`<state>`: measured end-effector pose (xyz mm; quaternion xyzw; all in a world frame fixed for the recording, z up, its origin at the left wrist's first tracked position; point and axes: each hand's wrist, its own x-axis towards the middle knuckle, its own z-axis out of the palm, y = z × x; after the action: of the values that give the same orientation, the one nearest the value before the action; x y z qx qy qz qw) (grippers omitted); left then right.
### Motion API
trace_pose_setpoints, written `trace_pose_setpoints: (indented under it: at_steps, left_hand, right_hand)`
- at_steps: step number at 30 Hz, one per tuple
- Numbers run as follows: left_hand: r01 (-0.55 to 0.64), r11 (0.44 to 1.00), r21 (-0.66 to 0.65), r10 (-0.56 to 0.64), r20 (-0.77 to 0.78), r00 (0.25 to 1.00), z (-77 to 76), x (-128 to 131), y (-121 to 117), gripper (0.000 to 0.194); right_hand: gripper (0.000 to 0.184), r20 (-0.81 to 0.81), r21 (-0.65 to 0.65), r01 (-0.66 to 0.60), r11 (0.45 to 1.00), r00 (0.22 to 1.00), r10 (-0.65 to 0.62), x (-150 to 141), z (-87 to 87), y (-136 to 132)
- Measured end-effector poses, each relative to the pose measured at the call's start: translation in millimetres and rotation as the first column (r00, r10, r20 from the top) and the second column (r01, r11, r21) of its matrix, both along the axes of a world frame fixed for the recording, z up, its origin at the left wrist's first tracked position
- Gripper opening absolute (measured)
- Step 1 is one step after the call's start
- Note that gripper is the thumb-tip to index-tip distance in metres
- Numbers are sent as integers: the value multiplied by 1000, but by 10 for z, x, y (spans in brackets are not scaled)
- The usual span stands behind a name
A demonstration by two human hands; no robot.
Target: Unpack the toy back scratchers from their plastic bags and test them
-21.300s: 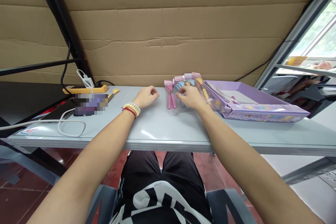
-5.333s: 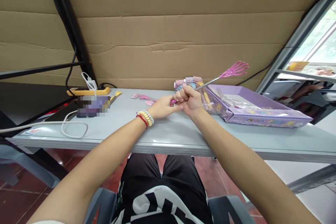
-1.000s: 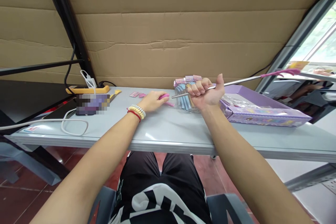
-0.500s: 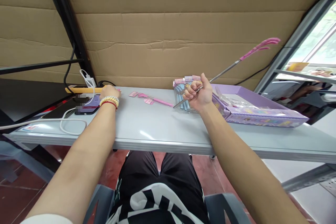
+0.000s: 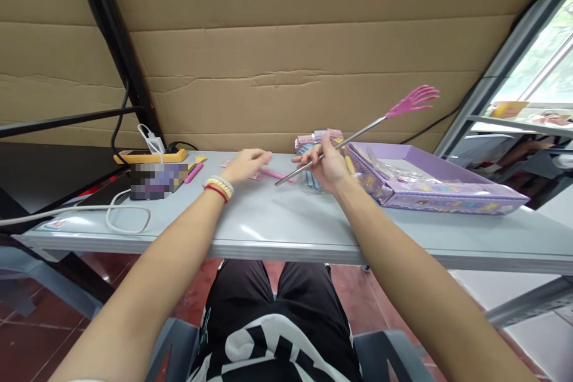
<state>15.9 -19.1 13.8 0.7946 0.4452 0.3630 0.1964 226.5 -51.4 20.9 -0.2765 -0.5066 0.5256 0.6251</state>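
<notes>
My right hand (image 5: 330, 162) is closed around the metal rod of a back scratcher (image 5: 364, 129). Its pink hand-shaped head points up to the right, and the bare rod end slants down to the left. Slightly blurred, my left hand (image 5: 248, 165) has its fingers stretched towards the rod end, apart from it, with nothing visible in them. Behind that hand lies a thin pink stick in clear packaging (image 5: 271, 173), partly hidden. Packs with blue pieces (image 5: 308, 176) and pink tops lie behind my right hand, partly covered by it.
A purple open box (image 5: 452, 196) with clear plastic wrapping inside stands on the right. On the left are a phone (image 5: 147, 182), a pink stick with a yellow end (image 5: 194, 171), a yellow power strip (image 5: 172, 156) and a white cable (image 5: 128, 230). Cardboard (image 5: 268, 48) walls the back.
My left hand has left the spot beside the phone and moved right, uncovering the pink-and-yellow stick there. The back scratcher has tilted lower and turned, so its pink fingers show spread.
</notes>
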Motion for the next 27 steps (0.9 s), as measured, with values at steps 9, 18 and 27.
trace_pose_setpoints:
  at_steps: [9,18,27]
  left_hand:
    - [209,977,36,-201,-155,967,-93,242,-102,46]
    - [104,994,-19,-106,-258,960,-38,-77,-7,47]
    - [141,990,19,-131,-263,956,-50,187,-109,42]
  right_hand:
    - [49,-309,73,250,966,926,-216,265,100,85]
    - [43,-418,-56,513,856,767,-487,541,121,246]
    - [41,-122,-66,292,954,947,-298,59,-64,154]
